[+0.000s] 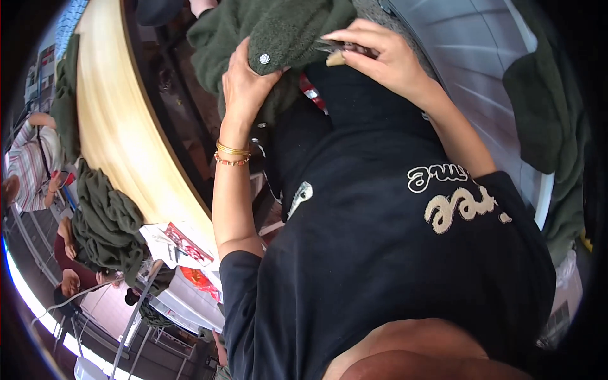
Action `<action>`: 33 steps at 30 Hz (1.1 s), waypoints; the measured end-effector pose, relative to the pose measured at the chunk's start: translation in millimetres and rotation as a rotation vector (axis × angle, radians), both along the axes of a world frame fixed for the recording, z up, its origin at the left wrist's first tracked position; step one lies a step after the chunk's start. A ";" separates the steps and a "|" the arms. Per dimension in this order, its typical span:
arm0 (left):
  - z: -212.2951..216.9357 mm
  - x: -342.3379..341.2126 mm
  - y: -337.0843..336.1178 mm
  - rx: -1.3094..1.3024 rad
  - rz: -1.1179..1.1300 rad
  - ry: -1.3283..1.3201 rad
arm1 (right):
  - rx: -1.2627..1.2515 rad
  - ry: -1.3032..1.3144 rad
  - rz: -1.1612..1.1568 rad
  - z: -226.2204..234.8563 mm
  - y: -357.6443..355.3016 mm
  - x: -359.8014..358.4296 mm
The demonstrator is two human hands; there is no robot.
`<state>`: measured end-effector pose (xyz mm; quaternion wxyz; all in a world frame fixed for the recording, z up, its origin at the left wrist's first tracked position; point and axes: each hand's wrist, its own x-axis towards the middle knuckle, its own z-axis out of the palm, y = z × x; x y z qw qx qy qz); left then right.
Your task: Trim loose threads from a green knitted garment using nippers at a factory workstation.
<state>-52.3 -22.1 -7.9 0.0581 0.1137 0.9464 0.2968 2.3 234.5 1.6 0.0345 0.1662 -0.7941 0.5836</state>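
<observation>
A dark green fuzzy knit garment [297,31] lies bunched over my lap. My left hand [244,85] grips its edge, thumb and fingers around the fabric. Beside the thumb sits a round sparkling button [264,59]; smaller shiny buttons [258,133] show lower, near my wrist. In my right hand [389,60] is a pair of thread snips [358,49], held between thumb and fingers, blades pointing left at the knit. A small beige piece [335,59] is at the right thumb's tip; I cannot tell what it is.
To the left runs a long pale wooden tabletop [120,114], with a green knit pile [104,221] and a white-and-red printed bag [180,244] by its near end. A grey plastic-like surface [472,82] on the right bears more green knit pieces [538,107]. Other people work at the far left.
</observation>
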 end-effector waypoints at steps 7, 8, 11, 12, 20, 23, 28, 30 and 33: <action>9.0 25.4 11.0 0.058 -0.126 0.530 | -0.243 0.433 0.064 -31.7 -0.1 -13.6; 7.7 25.7 10.3 0.093 -0.157 0.578 | -0.227 0.426 0.054 -30.6 -0.7 -12.3; -1.0 30.5 11.8 0.032 -0.191 0.539 | -0.011 -0.066 0.010 -9.5 -2.3 -0.6; -5.9 30.9 12.6 0.034 -0.189 0.535 | -0.009 -0.070 0.011 -10.5 -3.8 -0.3; -15.8 25.3 18.0 0.049 -0.214 0.421 | 0.018 -0.103 0.037 -8.1 -6.6 -7.7; -14.5 26.3 22.2 0.148 -0.168 0.453 | -0.008 0.284 0.072 -19.9 -8.6 -18.6; -21.3 26.6 17.2 0.071 -0.204 0.430 | -0.026 -0.036 0.066 -9.2 -10.3 -21.3; -25.9 25.1 16.5 0.047 -0.215 0.420 | -0.010 -0.013 0.072 -11.7 -10.3 -23.5; -34.0 23.8 14.5 0.065 -0.187 0.420 | 0.095 0.028 0.069 -11.6 -13.4 -24.7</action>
